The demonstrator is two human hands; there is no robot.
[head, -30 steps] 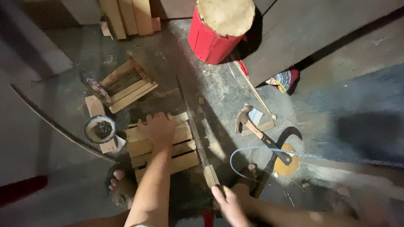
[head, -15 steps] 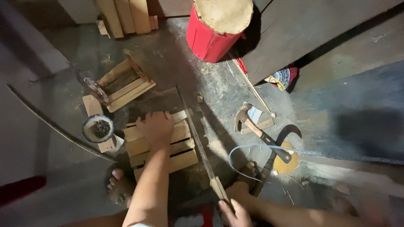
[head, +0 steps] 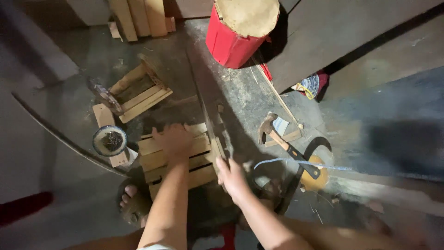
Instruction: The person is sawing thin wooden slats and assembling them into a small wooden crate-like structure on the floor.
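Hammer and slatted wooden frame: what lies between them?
In the head view, between the hammer and the slatted wooden frame lies the handsaw, gripped by the right hand.

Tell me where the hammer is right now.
In the head view the hammer lies on the floor right of centre, just right of the right hand and the handsaw, below the red drum.
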